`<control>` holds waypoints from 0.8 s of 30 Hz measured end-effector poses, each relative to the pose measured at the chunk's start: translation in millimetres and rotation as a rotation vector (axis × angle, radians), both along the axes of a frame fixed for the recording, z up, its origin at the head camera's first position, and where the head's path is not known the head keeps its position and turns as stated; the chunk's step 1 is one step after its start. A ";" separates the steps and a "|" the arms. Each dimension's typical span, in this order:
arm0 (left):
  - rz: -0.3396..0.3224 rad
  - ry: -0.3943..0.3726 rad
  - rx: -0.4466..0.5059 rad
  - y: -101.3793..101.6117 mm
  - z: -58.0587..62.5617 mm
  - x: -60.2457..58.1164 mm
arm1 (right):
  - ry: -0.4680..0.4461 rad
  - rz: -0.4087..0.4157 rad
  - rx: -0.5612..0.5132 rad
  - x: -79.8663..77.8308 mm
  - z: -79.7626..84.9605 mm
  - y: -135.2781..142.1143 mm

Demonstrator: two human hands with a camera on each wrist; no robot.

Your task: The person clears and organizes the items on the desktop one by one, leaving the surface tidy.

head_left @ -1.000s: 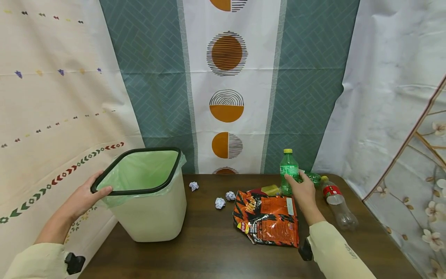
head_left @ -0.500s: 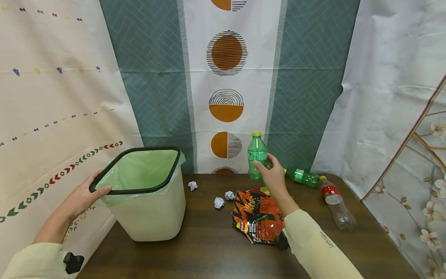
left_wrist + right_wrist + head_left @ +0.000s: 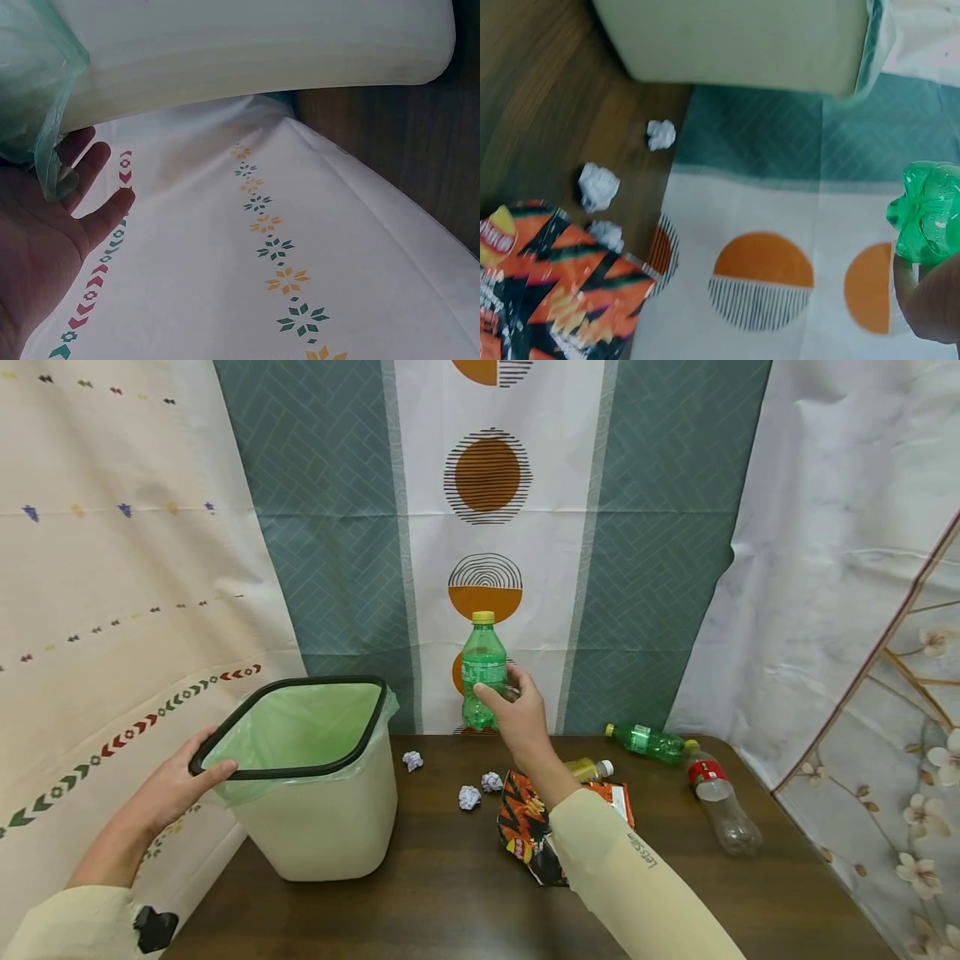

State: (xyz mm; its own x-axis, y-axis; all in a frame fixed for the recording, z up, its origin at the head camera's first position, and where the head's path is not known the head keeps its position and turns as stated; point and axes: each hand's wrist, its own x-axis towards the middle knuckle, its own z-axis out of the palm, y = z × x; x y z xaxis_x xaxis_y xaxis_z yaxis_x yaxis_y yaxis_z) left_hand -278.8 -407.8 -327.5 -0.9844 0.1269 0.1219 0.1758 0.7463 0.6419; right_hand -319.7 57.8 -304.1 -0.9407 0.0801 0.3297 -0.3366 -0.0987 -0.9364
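A green plastic bottle (image 3: 484, 672) with a yellow cap is upright in the air, gripped around its lower half by my right hand (image 3: 521, 714). Its ribbed base (image 3: 928, 214) shows in the right wrist view. At the left, my left hand (image 3: 172, 785) holds the near-left corner of a cream trash bin (image 3: 330, 827). The bin has a black rim and a pale green liner (image 3: 315, 718). From below, the left wrist view catches several fingers of that hand beneath the rim, beside the hanging liner (image 3: 56, 97).
Crumpled paper balls (image 3: 469, 797) lie between the bin and an orange chip bag (image 3: 521, 835), partly behind my right forearm. Farther right are a yellowish bottle (image 3: 585, 769), another green bottle (image 3: 652, 743) on its side and a clear red-labelled bottle (image 3: 720, 802). Patterned curtains (image 3: 645, 568) hang behind.
My right hand has lifted the green bottle off the table and carried it left and upward toward the bin. The left hand stays on the rim.
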 end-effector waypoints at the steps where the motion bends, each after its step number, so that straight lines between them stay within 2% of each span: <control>1: 0.003 -0.003 0.000 0.3 -0.1 0.4 | 0.003 0.009 -0.003 0.5 2.2 -5.0; 16: -0.008 0.032 -0.009 -0.3 0.1 0.9 | 0.060 0.128 0.019 8.8 38.6 -74.8; 24: 0.000 0.017 -0.010 0.7 -2.3 -0.8 | 0.061 0.165 0.086 18.9 44.3 -104.1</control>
State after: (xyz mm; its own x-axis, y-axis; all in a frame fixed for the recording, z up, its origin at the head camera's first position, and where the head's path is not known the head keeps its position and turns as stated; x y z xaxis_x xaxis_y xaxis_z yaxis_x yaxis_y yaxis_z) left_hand -279.5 -407.0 -329.8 -0.9821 0.1287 0.1376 0.1870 0.7525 0.6315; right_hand -300.8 -46.3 -259.8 -0.9169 -0.1048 0.3851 -0.3785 -0.0778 -0.9223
